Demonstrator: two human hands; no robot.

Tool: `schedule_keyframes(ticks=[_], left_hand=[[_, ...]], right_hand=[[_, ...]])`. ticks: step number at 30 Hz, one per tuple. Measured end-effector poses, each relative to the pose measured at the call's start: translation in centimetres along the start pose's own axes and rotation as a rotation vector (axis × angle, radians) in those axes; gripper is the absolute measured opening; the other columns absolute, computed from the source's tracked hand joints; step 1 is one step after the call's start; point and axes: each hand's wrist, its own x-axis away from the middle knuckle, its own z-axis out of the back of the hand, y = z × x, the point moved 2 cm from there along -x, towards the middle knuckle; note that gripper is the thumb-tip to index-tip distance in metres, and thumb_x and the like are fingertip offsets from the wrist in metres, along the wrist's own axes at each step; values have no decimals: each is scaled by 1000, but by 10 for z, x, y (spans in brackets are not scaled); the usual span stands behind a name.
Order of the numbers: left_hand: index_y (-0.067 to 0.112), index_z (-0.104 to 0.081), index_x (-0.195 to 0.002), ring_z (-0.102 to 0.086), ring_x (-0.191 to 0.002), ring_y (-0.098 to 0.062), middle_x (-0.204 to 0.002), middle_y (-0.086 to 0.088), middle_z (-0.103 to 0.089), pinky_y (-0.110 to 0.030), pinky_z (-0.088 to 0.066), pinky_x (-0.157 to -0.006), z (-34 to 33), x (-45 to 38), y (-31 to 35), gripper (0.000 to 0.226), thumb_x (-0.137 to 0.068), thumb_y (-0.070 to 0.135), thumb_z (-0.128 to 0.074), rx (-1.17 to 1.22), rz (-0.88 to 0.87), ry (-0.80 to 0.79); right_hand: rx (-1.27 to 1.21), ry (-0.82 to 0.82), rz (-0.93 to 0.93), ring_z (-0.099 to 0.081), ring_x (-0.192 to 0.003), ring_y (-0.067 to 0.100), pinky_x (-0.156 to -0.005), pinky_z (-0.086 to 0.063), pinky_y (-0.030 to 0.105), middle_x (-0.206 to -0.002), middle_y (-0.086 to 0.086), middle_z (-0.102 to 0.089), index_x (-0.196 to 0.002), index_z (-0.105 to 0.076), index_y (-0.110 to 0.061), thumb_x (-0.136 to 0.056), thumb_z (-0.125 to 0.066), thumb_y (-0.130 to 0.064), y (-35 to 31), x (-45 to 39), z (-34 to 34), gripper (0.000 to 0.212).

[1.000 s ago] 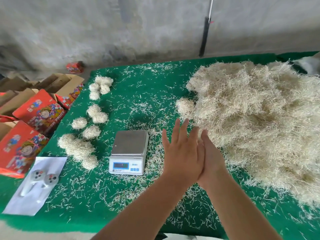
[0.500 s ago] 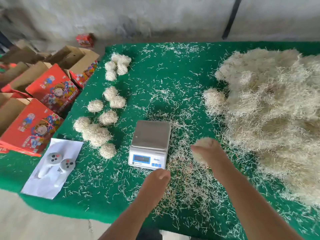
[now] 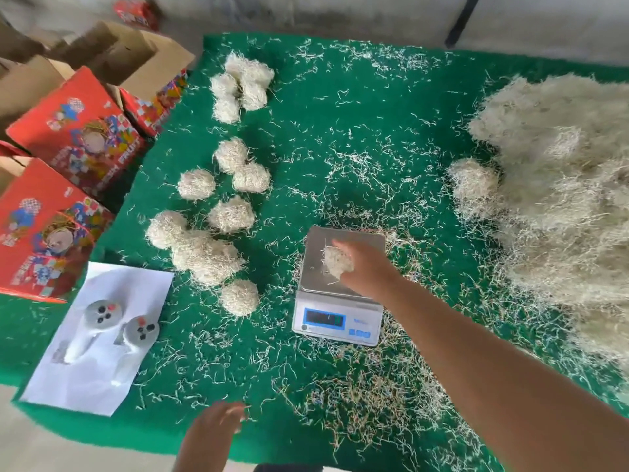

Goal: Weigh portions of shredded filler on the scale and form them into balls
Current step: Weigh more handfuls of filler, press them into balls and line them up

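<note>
The right hand [image 3: 364, 267] is over the scale [image 3: 338, 287], fingers curled round a small wad [image 3: 337, 262] of pale filler that sits on the palm side, towards the left of the hand and directly above the steel pan. So the pan lies straight below the wad; whether the wad already touches it I cannot tell, but setting it down looks like a matter of lowering and letting go. The wad is roundish, with no real long axis, stray strands sticking out of it. The left hand [image 3: 218, 427] is low at the near edge of the table, blurred, fingers loosely spread and holding nothing; it is well apart from the scale, so the right hand is plainly the one doing the work. The scale's display is too blurred to read. The filler looks dry, springy and light, like fine shredded paper or straw. The big pile [image 3: 561, 199] lies to the right, fluffy and tangled; finished balls [image 3: 231, 216] sit in loose clusters to the left of the scale. Loose shreds litter the green cloth [image 3: 357, 97], which looks napped, like felt.
</note>
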Motion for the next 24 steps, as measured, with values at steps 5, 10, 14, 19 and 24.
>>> schedule_keyframes(ticks=[5,10,14,19,24], left_hand=[[24,-68,-103,-70,-103,-19,-107,0,-74,-45,-56,-95,19,-15,8,17,-106,14,-54,-8,-43,-37],[24,-72,-103,-71,-100,-19,-105,1,-76,-45,-57,-94,23,-8,30,14,-106,19,-59,86,-74,-27],[23,-73,-101,-72,-97,-18,-98,3,-77,-45,-57,-93,17,12,45,18,-102,15,-57,65,-126,-34],[24,-74,-98,-73,-96,-22,-97,1,-78,-50,-57,-92,1,48,54,21,-85,31,-59,112,-137,-12],[23,-75,-94,-73,-98,-34,-93,0,-79,-51,-55,-94,-31,85,44,20,-87,28,-58,119,-144,-30]], right_hand=[[10,18,-27,-69,-113,30,-83,-65,36,-165,3,-37,-162,-29,-36,-86,-73,-3,4,7,5,94],[14,125,-35,-47,-134,10,-104,-45,27,-157,-10,-42,-160,-35,-32,-82,-69,-2,5,39,21,89],[-25,227,-53,-51,-125,8,-96,-42,19,-146,-14,-50,-153,-45,-32,-90,-69,-12,4,80,25,70],[-107,301,-69,-58,-96,0,-86,-53,28,-154,-3,-53,-150,-50,-28,-91,-66,-8,24,144,5,64],[-211,272,-144,-41,-39,0,-43,-40,15,-156,0,-50,-149,-50,-29,-97,-66,-13,69,212,-30,57]])
